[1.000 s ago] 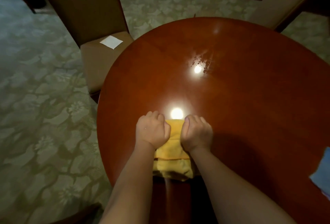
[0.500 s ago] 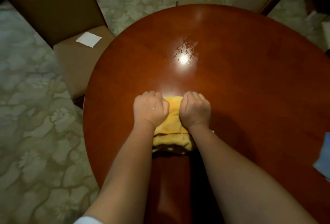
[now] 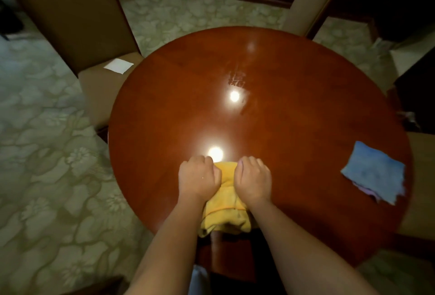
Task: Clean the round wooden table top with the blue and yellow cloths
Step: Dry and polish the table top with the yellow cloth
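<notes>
Both hands remain fisted side by side on the yellow cloth (image 3: pixel 223 203), the left hand (image 3: pixel 197 179) and right hand (image 3: pixel 254 180) gripping it with curled fingers near the table top's (image 3: pixel 294 118) near edge. The view has pulled back: the blue cloth (image 3: pixel 374 172) now shows whole, lying by the right edge.

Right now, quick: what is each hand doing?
Left hand: fingers curled, gripping the yellow cloth against the table top.
Right hand: fingers curled, gripping the same yellow cloth.
</notes>
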Demonstrator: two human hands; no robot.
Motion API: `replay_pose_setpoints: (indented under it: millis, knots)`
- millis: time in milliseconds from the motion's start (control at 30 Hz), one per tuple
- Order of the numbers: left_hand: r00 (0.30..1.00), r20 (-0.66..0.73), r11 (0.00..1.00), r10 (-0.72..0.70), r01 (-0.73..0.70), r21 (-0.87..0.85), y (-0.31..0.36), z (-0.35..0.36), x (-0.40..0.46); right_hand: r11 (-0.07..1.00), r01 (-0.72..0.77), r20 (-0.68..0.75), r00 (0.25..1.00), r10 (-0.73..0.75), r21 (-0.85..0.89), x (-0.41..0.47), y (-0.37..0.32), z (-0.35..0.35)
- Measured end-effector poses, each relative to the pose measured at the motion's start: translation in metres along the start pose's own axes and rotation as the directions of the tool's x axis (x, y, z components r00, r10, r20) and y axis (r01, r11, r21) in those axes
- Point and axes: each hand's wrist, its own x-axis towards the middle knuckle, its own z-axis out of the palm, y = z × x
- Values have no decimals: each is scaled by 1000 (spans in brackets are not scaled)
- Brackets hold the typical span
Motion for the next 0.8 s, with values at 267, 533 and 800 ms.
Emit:
replay_pose_setpoints:
  millis: [267, 533, 800]
  knots:
    - [1000, 14, 1000, -2, 2, -8, 36, 3, -18, 998, -8, 4, 1000, 8, -56, -21, 27, -21]
    - [999, 12, 998, -32, 31, 60, 33, 22, 34, 999, 25, -49, 998, -27, -31, 35, 42, 8]
    - [994, -54, 996, -91, 92, 19, 31, 46, 140, 999, 39, -97, 994, -39, -9, 143, 62, 48]
